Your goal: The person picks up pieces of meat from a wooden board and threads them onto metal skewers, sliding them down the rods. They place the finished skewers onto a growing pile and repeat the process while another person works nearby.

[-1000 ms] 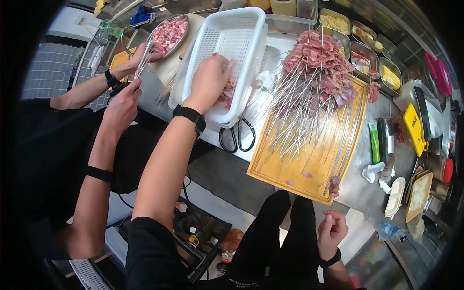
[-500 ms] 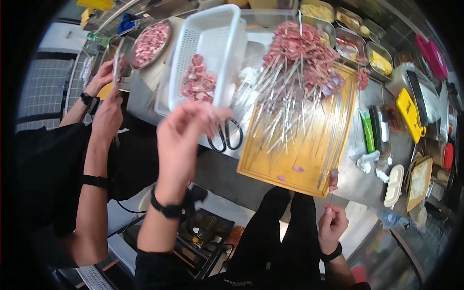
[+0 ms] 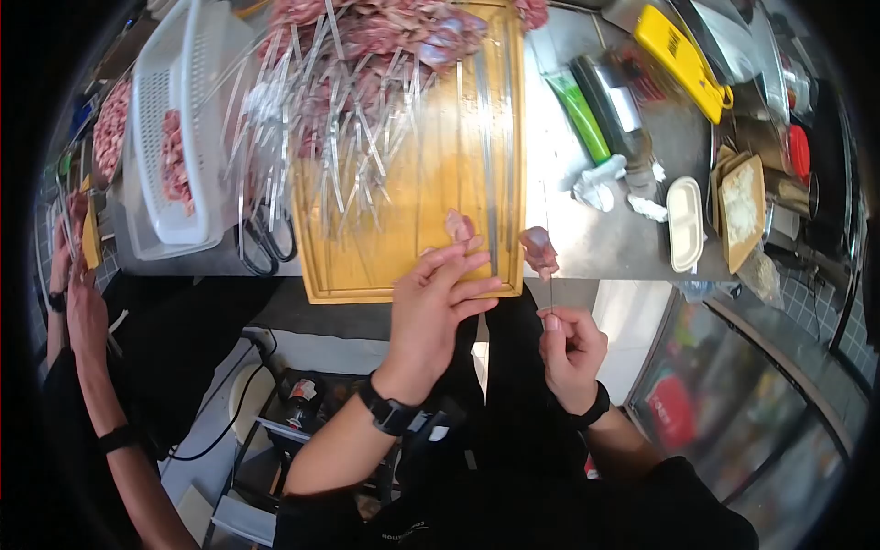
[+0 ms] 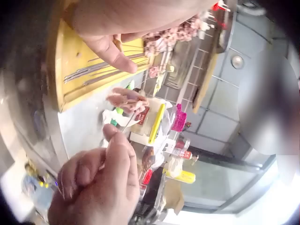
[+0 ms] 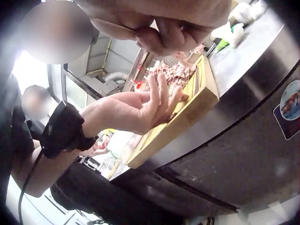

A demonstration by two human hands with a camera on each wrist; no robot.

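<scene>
My left hand (image 3: 429, 321) is over the near edge of the wooden board (image 3: 367, 295), fingers extended beside a small piece of meat (image 3: 460, 225). In the right wrist view the same hand (image 5: 133, 108) has its fingertips at the board. Whether it holds any meat there is hard to tell. My right hand (image 3: 573, 353) pinches a thin metal skewer (image 3: 551, 291) between thumb and fingers, right of the board. Threaded meat (image 3: 539, 252) sits at the skewer's upper part. The left wrist view shows this meat (image 4: 126, 99) above the right hand (image 4: 101, 180).
Skewered meat (image 3: 367, 46) is heaped on the board's far part. Left of it are a white basket (image 3: 197, 137) with meat and black-handled scissors (image 3: 270, 243). A green tube (image 3: 579, 117), crumpled tissue (image 3: 598, 183) and a white tray (image 3: 685, 225) lie right. Another person's arm (image 3: 92, 339) is far left.
My left hand has moved from the basket rightward to the board, passing in front of the scissors. The head view has swung right. My right hand still pinches the skewer.
</scene>
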